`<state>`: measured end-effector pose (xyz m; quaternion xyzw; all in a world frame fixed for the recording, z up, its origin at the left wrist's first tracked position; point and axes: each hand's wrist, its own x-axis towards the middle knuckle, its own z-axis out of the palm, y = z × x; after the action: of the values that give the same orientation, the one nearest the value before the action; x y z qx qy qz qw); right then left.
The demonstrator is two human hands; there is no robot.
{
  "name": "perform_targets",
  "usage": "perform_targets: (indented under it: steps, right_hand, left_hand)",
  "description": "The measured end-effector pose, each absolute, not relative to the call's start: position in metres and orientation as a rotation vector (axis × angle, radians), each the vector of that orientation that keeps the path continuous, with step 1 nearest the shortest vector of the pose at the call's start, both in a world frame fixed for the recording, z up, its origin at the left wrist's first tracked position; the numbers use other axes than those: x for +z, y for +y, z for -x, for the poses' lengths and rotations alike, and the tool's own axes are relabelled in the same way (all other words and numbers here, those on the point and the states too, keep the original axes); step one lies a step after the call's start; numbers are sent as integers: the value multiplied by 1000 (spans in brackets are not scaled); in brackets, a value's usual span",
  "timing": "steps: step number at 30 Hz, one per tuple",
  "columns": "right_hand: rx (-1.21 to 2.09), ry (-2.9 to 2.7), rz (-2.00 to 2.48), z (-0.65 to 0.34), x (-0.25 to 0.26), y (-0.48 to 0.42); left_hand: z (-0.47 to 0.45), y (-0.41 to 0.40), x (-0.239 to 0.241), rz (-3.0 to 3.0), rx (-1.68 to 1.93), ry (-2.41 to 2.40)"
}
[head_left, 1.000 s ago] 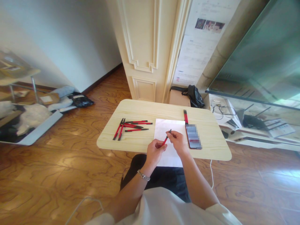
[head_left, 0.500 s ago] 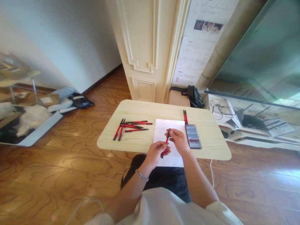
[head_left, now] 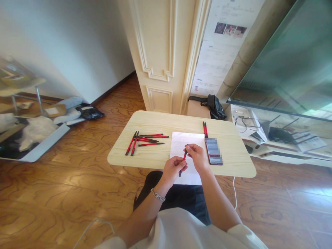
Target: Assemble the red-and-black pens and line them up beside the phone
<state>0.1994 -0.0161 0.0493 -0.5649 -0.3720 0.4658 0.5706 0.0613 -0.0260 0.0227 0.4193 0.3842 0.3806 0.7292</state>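
Between my hands is a red and black pen (head_left: 184, 157), tilted, over a white sheet of paper (head_left: 193, 175). My left hand (head_left: 173, 168) is closed around its red barrel, a silver chain bracelet on that wrist. Up at the black end, the fingertips of my right hand (head_left: 195, 155) pinch the pen. Part of the pen is covered by my fingers. Several red and black pens (head_left: 147, 140) lie in a loose group left of the paper. Two more pens (head_left: 205, 129) lie side by side above a phone (head_left: 214, 151), to the right of the paper.
All this is on a light wooden table (head_left: 119, 155) with rounded corners. Behind it are a cream panel (head_left: 158, 98) and a black bag (head_left: 215, 106) on a box. A white cable (head_left: 235, 193) hangs at the right; packages (head_left: 89, 111) lie on the floor at left.
My right fingers have shifted slightly down and left at the pen's black end. The pen's lower end has also moved a little. My left hand stays closed on the barrel.
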Motion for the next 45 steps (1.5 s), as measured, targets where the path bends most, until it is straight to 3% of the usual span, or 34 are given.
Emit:
perform_targets:
  steps: [4,10,16,22,37,45]
  right_hand:
    - [1024,-886,1365,-196,45,-16]
    - [1184,-877,1306,-198,47,-15]
    - [990,-883,1433,-194,39,-13]
    - [1161,-889,1313,-195,47,-16]
    - [911,-896,1478,-187,29,-13]
    - [1013,-1034,1392,-195,46,-16]
  left_hand:
    - [-62,-28,20,-894,840,875]
    - [-62,-26,24,-862,793,836]
    - [-65,-27,17,-923,881,943]
    - [-61,-26,19,-908,831,856]
    - [-66,-30,4,-1045,893,1031]
    - [-63,-23,19,-1016,901,911]
